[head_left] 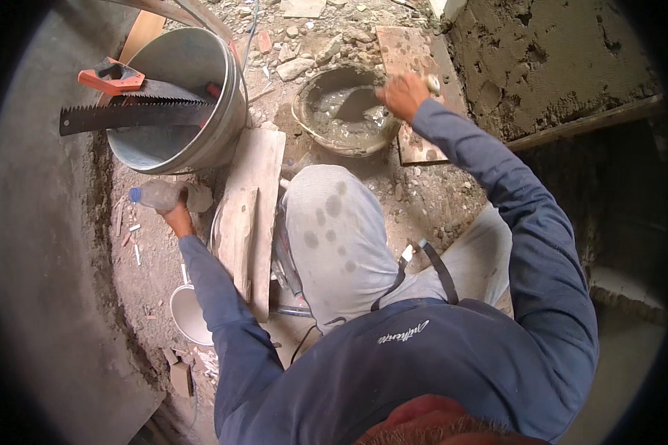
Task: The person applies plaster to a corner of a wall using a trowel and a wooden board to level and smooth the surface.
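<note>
— Head view: how's the ground?
— Dusty, littered floor (152, 293) at left, mortar-coated surface (557, 59) upper right.
— The hands?
— Left hand (177, 220) clasps a clear, blue-capped bottle (156, 194), left of centre; right hand (406, 96) grips a pale-handled trowel (433, 85) by the mortar tub (341, 148), upper centre.
— Nearby?
— Saws (137, 119) jut from an upper-left bucket (219, 137); planks (263, 178) lie between bottle and tub.

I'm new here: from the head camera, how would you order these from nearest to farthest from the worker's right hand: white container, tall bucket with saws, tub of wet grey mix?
From the right hand:
1. Tub of wet grey mix, immediately left.
2. Tall bucket with saws, farther left.
3. White container, lower left, by the left forearm.
</note>
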`<state>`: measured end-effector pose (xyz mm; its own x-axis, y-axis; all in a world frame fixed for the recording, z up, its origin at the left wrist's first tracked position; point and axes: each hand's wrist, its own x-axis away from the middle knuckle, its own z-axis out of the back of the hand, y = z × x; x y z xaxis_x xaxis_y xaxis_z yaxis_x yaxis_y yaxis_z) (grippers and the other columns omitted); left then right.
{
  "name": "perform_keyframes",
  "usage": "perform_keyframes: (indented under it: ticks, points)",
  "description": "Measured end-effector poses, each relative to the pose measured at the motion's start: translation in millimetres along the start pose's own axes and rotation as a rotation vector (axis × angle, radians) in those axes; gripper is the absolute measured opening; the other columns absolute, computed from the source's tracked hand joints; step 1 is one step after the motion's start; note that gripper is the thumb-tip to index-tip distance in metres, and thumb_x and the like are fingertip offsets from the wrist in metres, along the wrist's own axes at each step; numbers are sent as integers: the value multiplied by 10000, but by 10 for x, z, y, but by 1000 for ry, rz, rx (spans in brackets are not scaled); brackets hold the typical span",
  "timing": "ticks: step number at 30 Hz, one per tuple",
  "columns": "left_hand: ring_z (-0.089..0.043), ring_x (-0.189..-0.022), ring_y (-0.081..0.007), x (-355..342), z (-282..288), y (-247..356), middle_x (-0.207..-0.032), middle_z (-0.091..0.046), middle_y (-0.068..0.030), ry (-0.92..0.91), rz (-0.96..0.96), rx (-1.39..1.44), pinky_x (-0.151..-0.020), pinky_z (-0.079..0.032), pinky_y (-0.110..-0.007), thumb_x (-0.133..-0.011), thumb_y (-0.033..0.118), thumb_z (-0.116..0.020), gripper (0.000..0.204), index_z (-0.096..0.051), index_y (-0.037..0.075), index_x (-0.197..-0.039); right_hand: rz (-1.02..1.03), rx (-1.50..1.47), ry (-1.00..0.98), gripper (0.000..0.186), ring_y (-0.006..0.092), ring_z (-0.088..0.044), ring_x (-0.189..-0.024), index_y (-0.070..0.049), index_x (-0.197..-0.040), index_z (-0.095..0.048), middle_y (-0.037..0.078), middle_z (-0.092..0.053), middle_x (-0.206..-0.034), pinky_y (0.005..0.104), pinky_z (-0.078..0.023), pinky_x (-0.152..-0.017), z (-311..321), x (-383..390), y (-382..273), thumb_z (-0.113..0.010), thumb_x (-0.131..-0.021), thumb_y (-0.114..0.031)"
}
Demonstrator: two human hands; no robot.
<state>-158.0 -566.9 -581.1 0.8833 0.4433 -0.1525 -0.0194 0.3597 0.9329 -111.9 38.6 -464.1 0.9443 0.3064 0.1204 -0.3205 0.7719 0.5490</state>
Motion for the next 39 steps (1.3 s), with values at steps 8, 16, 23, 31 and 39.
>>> perform_keyframes:
  ticks: [8,16,23,31,39]
  points:
    - [-444,-1360,-411,234,111,472,-1517,-456,-187,-336,497,-238,-978,-452,-587,-771,546,-818,1032,-355,32,-1536,-147,-396,-9,178,251,-750,-839,-110,-918,-729,66,-761,-836,464,-570,-711,-250,172,-461,-588,-949,-214]
    - [-667,-1086,-402,206,689,249,-1127,-681,-313,-572,207,-1008,-904,-506,-481,-882,568,-688,753,-636,-94,-1236,-430,-498,-65,159,283,-739,-909,-120,-1010,-651,95,-752,-919,463,-553,-744,-81,760,31,-506,-980,-179]
    - [-702,-909,-250,1724,99,2639,-1006,-750,-185,-495,-79,-436,-845,-528,-371,-997,267,-631,340,-718,-35,-1128,-391,-210,-139,191,230,-731,-859,-125,-926,-791,59,-764,-926,435,-546,-673,-28,-223,-83,-611,-910,-188]
    - [-678,-1060,-267,928,-729,2946,-1177,-707,-159,-262,-819,-204,-924,-515,-351,-1000,148,-643,307,-670,-13,-1260,-60,-232,-75,155,218,-749,-845,-144,-839,-804,46,-775,-849,401,-541,-615,122,84,-459,-656,-847,-189]
    - [-677,-941,-335,402,-1389,2644,-1046,-716,-148,-269,-661,-495,-811,-502,-442,-1053,464,-499,458,-708,66,-1143,-85,-400,-226,215,240,-752,-893,-143,-971,-809,49,-786,-972,416,-565,-681,-79,54,-343,-610,-905,-188]
